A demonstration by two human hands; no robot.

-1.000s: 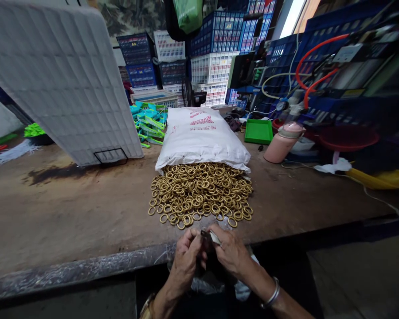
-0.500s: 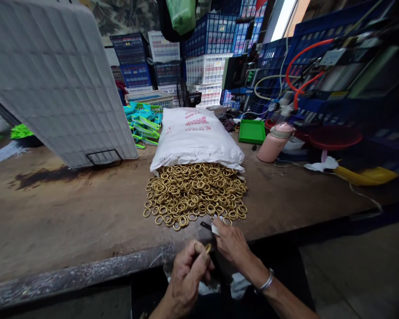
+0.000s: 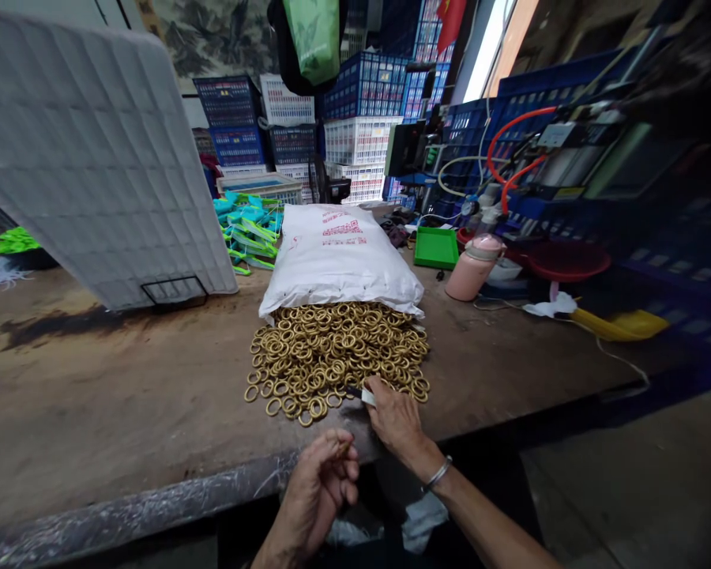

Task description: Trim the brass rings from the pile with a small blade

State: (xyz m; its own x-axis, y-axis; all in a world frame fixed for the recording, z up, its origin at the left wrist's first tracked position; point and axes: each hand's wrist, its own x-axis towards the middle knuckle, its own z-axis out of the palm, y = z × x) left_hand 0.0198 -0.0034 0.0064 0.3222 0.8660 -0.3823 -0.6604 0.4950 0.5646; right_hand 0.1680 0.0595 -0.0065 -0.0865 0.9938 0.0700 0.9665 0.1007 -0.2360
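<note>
A heap of gold-coloured rings (image 3: 332,352) spills from the mouth of a white woven sack (image 3: 337,269) onto the table. By the table's front edge, my left hand (image 3: 317,486) pinches a gold-coloured ring (image 3: 344,449) between thumb and forefinger; the other fingers are loosely curled. My right hand (image 3: 398,420), with a bangle at its wrist, reaches to the near edge of the heap. It grips a small tool with a black tip and a white part (image 3: 368,397), its fingertips at the rings. Whether those fingers also touch a ring I cannot tell.
A grey-white padded panel (image 3: 107,174) stands on the left. Behind it lie teal and green hangers (image 3: 249,229). To the right are a green tray (image 3: 436,248), a pink bottle (image 3: 472,269), a red dish (image 3: 569,259) and a yellow scoop-like piece (image 3: 622,324). Crates (image 3: 364,87) are stacked behind.
My right hand has moved forward with the tool to the rings. My left hand has shifted slightly left and turned, its lower fingers loosening. The camera view has shifted a little.
</note>
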